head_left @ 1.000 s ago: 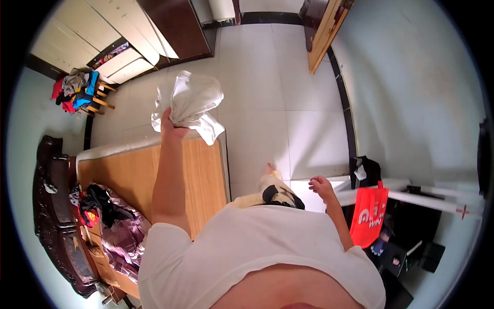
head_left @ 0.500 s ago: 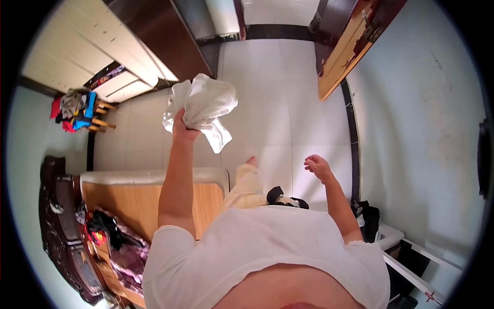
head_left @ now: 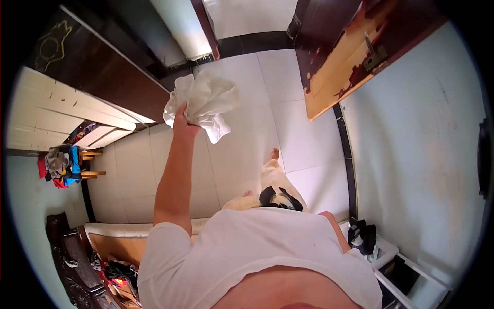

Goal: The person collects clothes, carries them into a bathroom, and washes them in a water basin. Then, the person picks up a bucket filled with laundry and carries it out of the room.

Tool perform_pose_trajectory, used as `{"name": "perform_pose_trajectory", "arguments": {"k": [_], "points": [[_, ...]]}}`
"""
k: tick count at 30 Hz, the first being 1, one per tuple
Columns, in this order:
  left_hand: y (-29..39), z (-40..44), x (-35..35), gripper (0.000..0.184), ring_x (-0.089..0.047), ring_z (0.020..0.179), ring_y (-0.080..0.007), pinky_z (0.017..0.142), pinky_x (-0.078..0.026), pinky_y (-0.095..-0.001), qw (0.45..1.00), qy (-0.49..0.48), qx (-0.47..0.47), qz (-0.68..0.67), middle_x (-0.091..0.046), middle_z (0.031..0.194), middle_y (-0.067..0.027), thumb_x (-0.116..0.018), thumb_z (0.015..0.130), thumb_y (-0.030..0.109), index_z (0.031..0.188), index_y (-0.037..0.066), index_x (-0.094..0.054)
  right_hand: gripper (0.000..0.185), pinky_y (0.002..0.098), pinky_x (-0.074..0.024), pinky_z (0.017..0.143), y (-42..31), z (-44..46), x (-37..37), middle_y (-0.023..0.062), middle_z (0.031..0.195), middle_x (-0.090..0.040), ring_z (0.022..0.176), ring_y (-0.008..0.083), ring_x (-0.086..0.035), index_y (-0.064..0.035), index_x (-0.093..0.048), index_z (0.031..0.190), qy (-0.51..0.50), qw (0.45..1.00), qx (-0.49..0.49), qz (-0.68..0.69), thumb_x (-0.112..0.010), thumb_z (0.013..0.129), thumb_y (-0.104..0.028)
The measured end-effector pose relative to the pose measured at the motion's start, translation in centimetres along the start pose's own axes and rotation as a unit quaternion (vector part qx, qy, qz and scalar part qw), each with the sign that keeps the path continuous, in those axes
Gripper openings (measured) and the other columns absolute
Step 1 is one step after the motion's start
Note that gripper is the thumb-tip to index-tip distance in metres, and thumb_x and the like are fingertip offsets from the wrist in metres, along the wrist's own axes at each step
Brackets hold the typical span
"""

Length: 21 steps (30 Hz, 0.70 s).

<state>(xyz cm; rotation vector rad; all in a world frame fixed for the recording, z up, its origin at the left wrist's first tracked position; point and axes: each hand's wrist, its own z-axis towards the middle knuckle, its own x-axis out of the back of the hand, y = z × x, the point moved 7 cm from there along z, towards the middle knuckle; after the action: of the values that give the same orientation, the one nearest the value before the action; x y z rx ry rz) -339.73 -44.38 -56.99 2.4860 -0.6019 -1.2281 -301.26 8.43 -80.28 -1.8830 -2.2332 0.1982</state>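
My left hand [head_left: 184,125] is closed around a bunched white cloth [head_left: 206,100], held out ahead of me above the tiled floor. Its loose folds fan out above and to the right of my fingers, and one corner hangs lower on the right. What kind of garment or sheet it is, I cannot make out. Of my right arm only a strip of forearm [head_left: 335,229] shows beside my shirt; the right hand is out of sight.
A wooden door with peeling paint [head_left: 339,72] stands open ahead on the right. To the left are a dark cabinet door [head_left: 103,56] and a stool piled with clothes [head_left: 64,165]. A bed edge [head_left: 118,230] lies lower left, a white metal frame [head_left: 406,262] lower right.
I have stepped forward: the bed has slid down the view and the doors have come nearer. My left hand still grips the cloth. The right hand has dropped back out of view.
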Motion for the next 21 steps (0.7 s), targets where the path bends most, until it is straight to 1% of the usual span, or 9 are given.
{"name": "perform_pose_trajectory", "arguments": {"k": [2,5,7,8,10,12,14,16,21], "points": [[0.2,4.3,-1.2,0.044,-0.044,0.114,-0.0326,0.094,-0.034,-0.0532,1.000,0.007,0.006,-0.005,-0.045,0.126,-0.0115,-0.046,0.085,0.023,0.126,0.007,-0.039,0.015,0.0279,-0.0391,0.041,-0.5,3.7,1.2,0.0052,0.065,-0.053,0.052,0.0140,-0.051,-0.0074,-0.050,0.068,0.012,0.999,-0.046,0.014,-0.046,0.081,-0.013],[1.3,11.4,-4.8,0.045,-0.043,0.114,-0.0324,0.094,-0.034,-0.0531,1.000,-0.016,0.007,-0.009,-0.044,0.126,-0.0108,-0.047,0.084,0.023,0.126,0.009,-0.039,0.014,0.0281,-0.0381,0.039,-1.9,15.9,5.2,0.0058,0.063,-0.053,0.049,0.0150,-0.050,-0.0065,-0.049,0.068,-0.059,0.996,0.001,-0.065,-0.045,0.081,-0.011],[1.8,14.6,-7.8,0.044,-0.044,0.114,-0.0319,0.094,-0.034,-0.0529,1.000,-0.001,0.001,0.005,-0.045,0.126,-0.0102,-0.047,0.084,0.023,0.125,0.010,-0.040,0.016,0.0295,-0.0343,0.034,-14.0,13.5,7.2,0.0064,0.056,-0.051,0.044,0.0172,-0.048,-0.0061,-0.047,0.063,0.057,0.995,0.060,0.051,-0.045,0.079,-0.007],[1.8,15.6,-9.9,0.043,-0.044,0.114,-0.0316,0.094,-0.034,-0.0528,1.000,0.022,-0.010,0.017,-0.046,0.125,-0.0099,-0.048,0.084,0.023,0.124,0.010,-0.041,0.019,0.0304,-0.0350,0.035,-18.0,14.4,7.8,0.0073,0.053,-0.049,0.044,0.0179,-0.050,-0.0067,-0.048,0.060,0.076,0.993,0.012,0.088,-0.045,0.078,-0.008],[1.9,18.1,-11.9,0.042,-0.045,0.113,-0.0314,0.095,-0.034,-0.0526,0.999,0.047,-0.018,0.019,-0.047,0.124,-0.0097,-0.048,0.084,0.024,0.123,0.010,-0.043,0.018,0.0308,-0.0389,0.038,-25.0,24.4,9.4,0.0072,0.054,-0.049,0.045,0.0167,-0.049,-0.0056,-0.052,0.061,0.010,0.960,0.128,-0.249,-0.044,0.077,-0.009],[2.4,22.1,-13.7,0.042,-0.044,0.113,-0.0317,0.096,-0.033,-0.0524,0.999,0.036,-0.024,-0.005,-0.047,0.124,-0.0100,-0.049,0.083,0.026,0.121,0.010,-0.044,0.015,0.0281,-0.0388,0.041,-37.1,23.2,8.2,0.0065,0.058,-0.054,0.048,0.0144,-0.051,-0.0051,-0.054,0.064,-0.008,0.917,0.239,-0.321,-0.046,0.077,-0.010],[2.5,24.9,-15.5,0.041,-0.045,0.113,-0.0316,0.096,-0.033,-0.0530,0.999,0.041,-0.026,-0.008,-0.048,0.123,-0.0099,-0.050,0.083,0.025,0.121,0.010,-0.044,0.011,0.0265,-0.0400,0.045,-46.5,20.9,6.8,0.0054,0.068,-0.058,0.053,0.0133,-0.053,-0.0043,-0.056,0.077,0.011,0.983,0.184,-0.017,-0.049,0.079,-0.011],[3.3,29.1,-16.4,0.040,-0.045,0.112,-0.0315,0.095,-0.033,-0.0537,1.000,0.011,-0.020,-0.012,-0.048,0.123,-0.0103,-0.049,0.084,0.025,0.121,0.010,-0.045,0.012,0.0249,-0.0409,0.048,-54.9,19.3,4.9,0.0045,0.076,-0.059,0.058,0.0122,-0.056,-0.0045,-0.055,0.088,0.010,0.974,0.227,-0.001,-0.051,0.082,-0.014],[4.0,39.4,-19.1,0.039,-0.046,0.110,-0.0321,0.095,-0.033,-0.0540,1.000,0.014,0.007,0.001,-0.049,0.122,-0.0105,-0.049,0.084,0.024,0.120,0.009,-0.045,0.017,0.0250,-0.0459,0.054,-66.0,23.1,2.1,0.0070,0.076,-0.058,0.061,0.0133,-0.056,-0.0005,-0.055,0.088,-0.036,0.957,0.287,0.028,-0.052,0.081,-0.016]]}}
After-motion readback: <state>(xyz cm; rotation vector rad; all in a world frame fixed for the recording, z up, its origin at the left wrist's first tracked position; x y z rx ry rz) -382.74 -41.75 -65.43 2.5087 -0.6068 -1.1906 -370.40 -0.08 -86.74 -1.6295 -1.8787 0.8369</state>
